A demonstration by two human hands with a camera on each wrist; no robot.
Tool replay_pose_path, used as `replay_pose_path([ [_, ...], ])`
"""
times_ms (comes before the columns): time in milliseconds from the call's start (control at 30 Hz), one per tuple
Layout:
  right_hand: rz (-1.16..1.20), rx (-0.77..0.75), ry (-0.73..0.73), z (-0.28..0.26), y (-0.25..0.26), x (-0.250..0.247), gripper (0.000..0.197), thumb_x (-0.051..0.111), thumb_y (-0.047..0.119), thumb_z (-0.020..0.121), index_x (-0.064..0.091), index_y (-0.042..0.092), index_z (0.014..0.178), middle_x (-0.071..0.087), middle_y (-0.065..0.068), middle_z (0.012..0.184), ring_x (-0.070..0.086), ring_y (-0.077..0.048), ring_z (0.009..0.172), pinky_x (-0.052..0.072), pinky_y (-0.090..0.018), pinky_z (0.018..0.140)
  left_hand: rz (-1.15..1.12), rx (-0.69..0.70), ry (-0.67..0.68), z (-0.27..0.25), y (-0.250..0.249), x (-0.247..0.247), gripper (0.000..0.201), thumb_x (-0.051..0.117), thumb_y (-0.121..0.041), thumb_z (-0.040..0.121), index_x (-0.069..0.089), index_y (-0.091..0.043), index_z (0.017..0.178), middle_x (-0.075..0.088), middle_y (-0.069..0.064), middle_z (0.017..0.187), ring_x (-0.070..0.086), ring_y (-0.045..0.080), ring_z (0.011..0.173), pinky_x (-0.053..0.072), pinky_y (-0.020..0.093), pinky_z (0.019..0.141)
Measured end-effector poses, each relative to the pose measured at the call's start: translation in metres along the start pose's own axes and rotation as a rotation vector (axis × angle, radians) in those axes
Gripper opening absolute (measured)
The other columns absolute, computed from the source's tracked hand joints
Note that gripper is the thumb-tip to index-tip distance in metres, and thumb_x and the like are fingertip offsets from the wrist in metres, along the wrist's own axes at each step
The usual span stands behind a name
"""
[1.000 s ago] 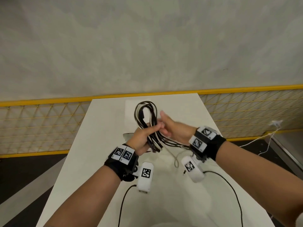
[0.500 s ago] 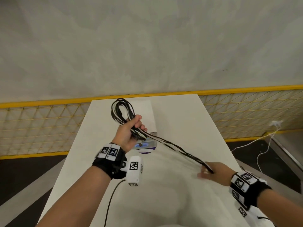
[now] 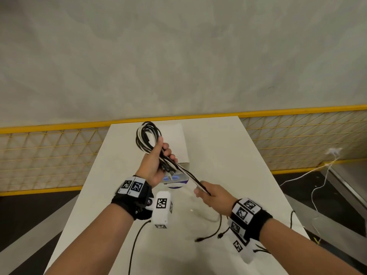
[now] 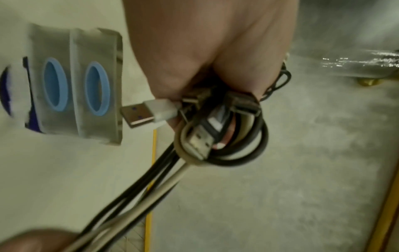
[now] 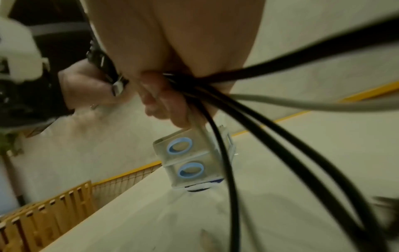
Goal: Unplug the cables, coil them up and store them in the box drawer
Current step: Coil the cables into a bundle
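So the left hand (image 3: 153, 165) is fisted around the coil (image 3: 147, 135), loops sticking up above the knuckles and the USB plugs (image 4: 140, 114) poking out the bottom of the fist. Makes sense, since pinning the plug ends in the palm stops the finished loops from springing apart. The right hand (image 3: 213, 195) is pinching the loose strands (image 3: 188, 173) lower down and nearer the body, so they run taut between the two hands. I'd guess that tension is there to feed the next loop on without tangling. The free tails (image 3: 210, 234) trail past the right wrist onto the table (image 3: 228, 147). The box (image 3: 174, 178) with two blue-ringed drawer fronts sits on the table right below the hands, drawers look shut, so nothing's stored yet.
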State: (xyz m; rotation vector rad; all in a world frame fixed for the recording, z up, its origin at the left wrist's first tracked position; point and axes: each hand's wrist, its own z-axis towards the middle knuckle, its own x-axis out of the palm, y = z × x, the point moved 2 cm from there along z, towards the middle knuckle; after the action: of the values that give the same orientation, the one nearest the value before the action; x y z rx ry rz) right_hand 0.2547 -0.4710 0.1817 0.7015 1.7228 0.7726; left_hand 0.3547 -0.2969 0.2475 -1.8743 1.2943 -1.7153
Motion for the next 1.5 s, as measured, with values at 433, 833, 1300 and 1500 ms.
replay_pose_path([
  [433, -0.839, -0.248, 0.496, -0.049, 0.105, -0.021, 0.033, 0.04, 0.03, 0.099, 0.048, 0.001, 0.112, 0.06, -0.021, 0.099, 0.041, -0.024, 0.07, 0.03, -0.03, 0.057, 0.247, 0.065, -0.316, 0.022, 0.01, -0.045, 0.037, 0.063, -0.038, 0.087, 0.049, -0.011, 0.067, 0.05, 0.002, 0.054, 0.06, 0.022, 0.046, 0.054, 0.036, 0.055],
  [833, -0.739, -0.443, 0.171, 0.039, 0.144, -0.088, 0.041, 0.059, 0.058, 0.081, 0.059, 0.025, 0.106, 0.048, 0.001, 0.096, 0.048, -0.014, 0.078, 0.036, -0.028, 0.064, 0.626, -0.356, 0.384, -0.042, 0.06, 0.004, 0.035, 0.056, -0.029, 0.093, 0.041, -0.014, 0.066, 0.034, 0.002, 0.054, 0.034, 0.016, 0.042, 0.037, 0.024, 0.042],
  [1300, 0.096, -0.249, 0.43, 0.043, 0.096, -0.066, 0.045, 0.063, 0.04, 0.08, 0.051, 0.028, 0.122, 0.061, 0.013, 0.106, 0.06, -0.005, 0.099, 0.045, -0.026, 0.096, 0.245, -0.57, 0.555, -0.045, 0.063, -0.007, 0.035, 0.077, -0.047, 0.071, 0.055, -0.021, 0.062, 0.046, -0.008, 0.047, 0.045, 0.009, 0.037, 0.042, 0.019, 0.038],
  [1500, 0.108, -0.365, 0.085, 0.045, 0.1, -0.061, 0.023, 0.067, 0.029, 0.086, 0.068, 0.009, 0.098, 0.069, 0.001, 0.091, 0.064, -0.008, 0.085, 0.049, -0.023, 0.085, 0.318, -0.488, 0.488, -0.04, 0.055, 0.0, 0.038, 0.077, -0.048, 0.069, 0.052, -0.019, 0.064, 0.04, -0.006, 0.048, 0.04, 0.01, 0.036, 0.039, 0.02, 0.039],
])
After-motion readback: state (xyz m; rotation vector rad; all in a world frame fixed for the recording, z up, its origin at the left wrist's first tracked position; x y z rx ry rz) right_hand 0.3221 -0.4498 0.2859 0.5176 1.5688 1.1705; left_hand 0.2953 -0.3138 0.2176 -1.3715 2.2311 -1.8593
